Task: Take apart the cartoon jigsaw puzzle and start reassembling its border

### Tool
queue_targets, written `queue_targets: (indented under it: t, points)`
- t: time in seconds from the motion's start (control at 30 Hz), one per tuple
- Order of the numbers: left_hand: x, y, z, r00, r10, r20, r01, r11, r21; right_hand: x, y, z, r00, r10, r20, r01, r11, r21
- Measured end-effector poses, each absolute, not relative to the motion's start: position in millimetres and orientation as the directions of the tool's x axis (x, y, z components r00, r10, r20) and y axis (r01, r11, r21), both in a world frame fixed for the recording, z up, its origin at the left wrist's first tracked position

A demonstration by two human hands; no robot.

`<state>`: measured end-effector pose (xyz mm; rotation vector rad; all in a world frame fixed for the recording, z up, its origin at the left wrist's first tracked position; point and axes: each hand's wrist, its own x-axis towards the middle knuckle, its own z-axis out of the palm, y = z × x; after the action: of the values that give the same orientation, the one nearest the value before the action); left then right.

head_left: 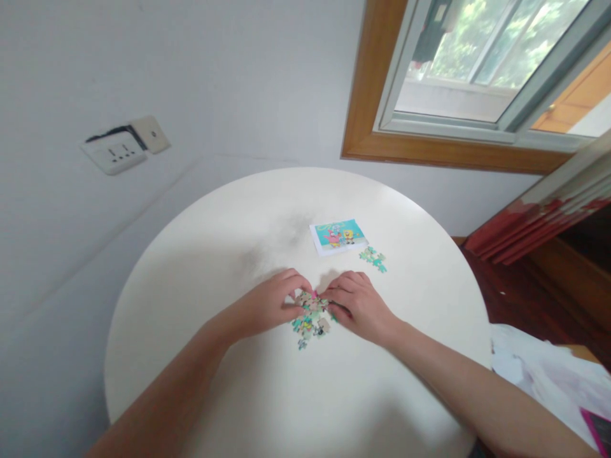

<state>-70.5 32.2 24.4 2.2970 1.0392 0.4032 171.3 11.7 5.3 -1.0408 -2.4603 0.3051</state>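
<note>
White table (167, 273) bears a puzzle pile (310, 323) well inside its edges; curled left hand (279, 299) and right hand (359, 302) partly cover it, grips unclear. Nearer the far edge lie picture card (340, 236) and small cluster (373, 257).

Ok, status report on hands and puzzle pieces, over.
Left hand and right hand at opposite sides of puzzle pile. Picture card and smaller cluster lie beyond. Nothing visibly in the way.

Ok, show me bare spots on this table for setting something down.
The table is bare between the left hand and the left rim, between the right hand and the right rim, and nearer the camera than the puzzle pile. Crowded: that pile, where both hands meet, and beyond it the picture card beside a smaller cluster.
</note>
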Motion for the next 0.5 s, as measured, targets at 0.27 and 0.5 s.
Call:
queue_targets:
  t: [0.27, 0.5]
  points:
    - [-54, 33, 22, 0.581, 0.804, 0.124, 0.569, -0.511, 0.644, 186, 27, 4, -0.457, 0.808, 0.373, 0.657, 0.589, -0.470]
    - [-60, 38, 18, 0.543, 0.830, 0.129, 0.599, -0.490, 0.633, 189, 30, 3, -0.348, 0.882, 0.317, 0.607, 0.470, -0.641]
